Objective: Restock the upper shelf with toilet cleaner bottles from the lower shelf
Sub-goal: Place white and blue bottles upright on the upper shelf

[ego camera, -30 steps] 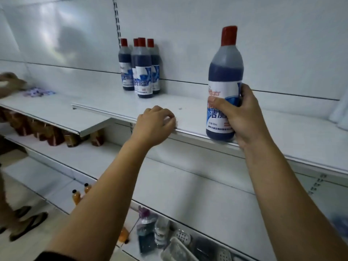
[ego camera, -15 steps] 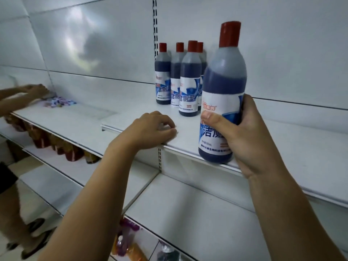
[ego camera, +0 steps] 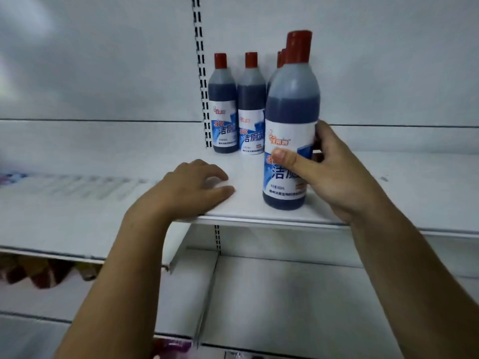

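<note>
My right hand (ego camera: 334,174) grips a toilet cleaner bottle (ego camera: 291,110) with dark blue liquid, a red cap and a white-blue label. The bottle stands upright near the front edge of the white upper shelf (ego camera: 404,193). My thumb lies across its label and my fingers wrap behind it. My left hand (ego camera: 193,190) rests on the shelf's front edge to the left of the bottle, fingers loosely bent, holding nothing. Several matching bottles (ego camera: 238,104) stand in a group at the back of the shelf; those directly behind the held bottle are mostly hidden.
A slotted upright (ego camera: 201,71) runs up the white back panel beside the bottle group. A lower white shelf (ego camera: 285,294) lies beneath. To the left, another shelf (ego camera: 51,213) sits slightly lower, with brown packaged goods (ego camera: 39,270) under it. The left side is blurred.
The view has swung left and closer. My right hand has brought the bottle inward onto the shelf, close in front of the bottle group. My left hand stays on the shelf edge.
</note>
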Demonstrator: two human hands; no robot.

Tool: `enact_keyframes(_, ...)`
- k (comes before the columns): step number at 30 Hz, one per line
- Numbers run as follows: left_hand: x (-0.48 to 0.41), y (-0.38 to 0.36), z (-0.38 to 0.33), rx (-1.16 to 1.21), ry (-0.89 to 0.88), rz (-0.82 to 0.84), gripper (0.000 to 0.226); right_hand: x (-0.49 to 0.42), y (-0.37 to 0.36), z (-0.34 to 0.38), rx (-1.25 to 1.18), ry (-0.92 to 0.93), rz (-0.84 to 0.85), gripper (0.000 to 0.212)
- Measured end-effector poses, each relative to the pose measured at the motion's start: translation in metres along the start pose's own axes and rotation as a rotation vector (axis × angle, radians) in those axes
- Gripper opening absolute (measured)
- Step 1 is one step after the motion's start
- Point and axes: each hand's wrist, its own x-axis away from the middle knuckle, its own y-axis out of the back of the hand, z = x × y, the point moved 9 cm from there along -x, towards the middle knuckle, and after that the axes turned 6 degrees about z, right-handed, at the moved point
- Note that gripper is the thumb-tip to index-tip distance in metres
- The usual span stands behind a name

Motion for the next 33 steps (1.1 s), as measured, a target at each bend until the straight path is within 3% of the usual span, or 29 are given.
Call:
enact_keyframes(6,0.007,0.001,-0.003,-0.086,-0.079,-0.120,0.048,-0.029,-0.038,0.017,0.317,-0.063,-0.107,0.068)
enact_keyframes(13,0.008,-0.002,0.000,-0.059,-0.079,-0.056,0.053,-0.065,-0.057,0.015,0.509,-0.124,-0.168,0.069)
enact_keyframes(19,0.010,-0.002,0.001,-0.038,-0.075,-0.043,0.053,-0.087,-0.064,0.012,0.815,-0.103,-0.230,0.063)
enact_keyframes(25,0.011,-0.002,0.001,-0.045,-0.074,-0.037,0.053,-0.094,-0.059,0.012,0.856,-0.130,-0.301,0.063)
enact_keyframes(33,0.008,-0.004,0.001,-0.057,-0.083,-0.036,0.055,-0.098,-0.053,-0.003,1.052,-0.170,-0.238,0.043)
